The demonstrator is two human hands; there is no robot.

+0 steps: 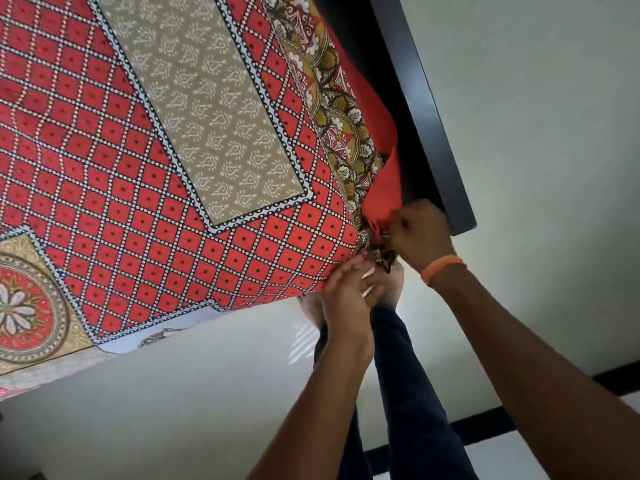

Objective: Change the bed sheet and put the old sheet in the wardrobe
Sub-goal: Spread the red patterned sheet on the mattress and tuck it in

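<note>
Basically, both my hands were at the bed corner. Right hand (417, 233) pinched the bunched corner of the red patterned bed sheet (145, 161), fingers curled on the fabric. Left hand (346, 289) gripped the sheet edge just below. Sheet was spread over the mattress, beside the dark bed frame (426, 109).

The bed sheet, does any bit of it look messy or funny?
Yes. At the mattress corner the bed sheet is bunched and twisted, its plain red underside flipped out, where the right hand pinches it and the left hand holds the edge.
</note>
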